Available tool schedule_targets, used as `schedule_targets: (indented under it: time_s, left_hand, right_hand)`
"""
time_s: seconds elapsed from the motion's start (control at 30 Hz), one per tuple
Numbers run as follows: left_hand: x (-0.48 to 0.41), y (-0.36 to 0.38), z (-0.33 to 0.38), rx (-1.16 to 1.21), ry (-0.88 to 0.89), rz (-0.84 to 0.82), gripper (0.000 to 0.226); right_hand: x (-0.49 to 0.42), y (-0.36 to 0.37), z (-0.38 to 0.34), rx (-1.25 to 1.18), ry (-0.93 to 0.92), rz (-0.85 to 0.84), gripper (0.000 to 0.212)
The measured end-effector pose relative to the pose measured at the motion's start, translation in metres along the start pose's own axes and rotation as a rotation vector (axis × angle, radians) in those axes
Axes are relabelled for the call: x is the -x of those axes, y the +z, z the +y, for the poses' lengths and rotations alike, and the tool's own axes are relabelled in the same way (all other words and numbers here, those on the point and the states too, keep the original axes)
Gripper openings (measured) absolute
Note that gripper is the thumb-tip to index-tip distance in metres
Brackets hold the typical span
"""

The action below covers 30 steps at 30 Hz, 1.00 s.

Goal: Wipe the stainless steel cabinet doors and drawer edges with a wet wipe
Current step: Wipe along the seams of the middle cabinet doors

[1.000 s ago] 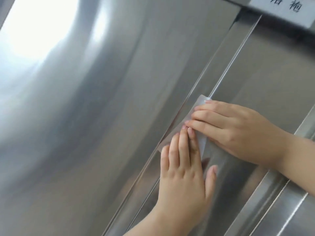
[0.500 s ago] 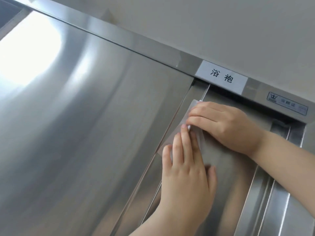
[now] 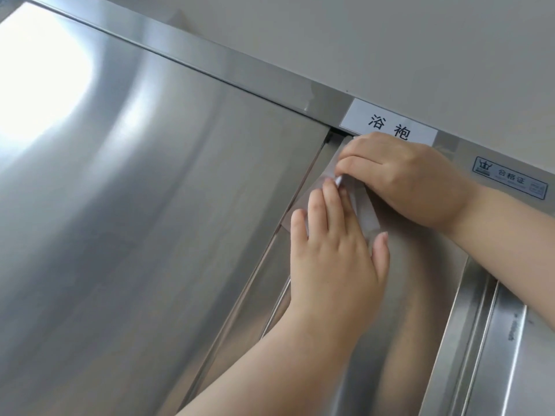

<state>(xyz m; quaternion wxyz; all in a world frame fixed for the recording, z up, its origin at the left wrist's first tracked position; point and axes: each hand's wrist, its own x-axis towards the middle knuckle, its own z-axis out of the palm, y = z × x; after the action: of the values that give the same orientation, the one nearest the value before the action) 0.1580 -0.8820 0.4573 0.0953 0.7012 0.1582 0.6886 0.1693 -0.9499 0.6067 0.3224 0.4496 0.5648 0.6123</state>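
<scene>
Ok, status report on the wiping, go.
Left hand flat, pressing wet wipe on door edge. Right hand fingers curled on it, just under label. Nothing in the way.

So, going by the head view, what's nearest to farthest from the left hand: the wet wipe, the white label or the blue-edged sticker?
1. wet wipe, touching, pressed under the left hand.
2. white label, higher up, above the fingertips.
3. blue-edged sticker, far off to the upper right.
</scene>
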Motion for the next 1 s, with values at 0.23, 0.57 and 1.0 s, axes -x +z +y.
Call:
schedule_targets:
  time_s: [0.23, 0.57, 1.0]
  left_hand:
    - [0.001, -0.007, -0.023, 0.056, -0.053, -0.003, 0.071]
    - [0.069, -0.010, -0.060, 0.123, -0.093, -0.023, 0.067]
    - [0.189, -0.019, -0.091, 0.106, -0.223, -0.206, 0.067]
  right_hand:
    - [-0.030, 0.010, -0.020, -0.060, 0.027, 0.003, 0.012]
    - [-0.028, 0.023, -0.083, -0.116, -0.070, 0.121, 0.018]
    - [-0.010, 0.031, -0.198, -0.258, -0.200, 0.076, 0.026]
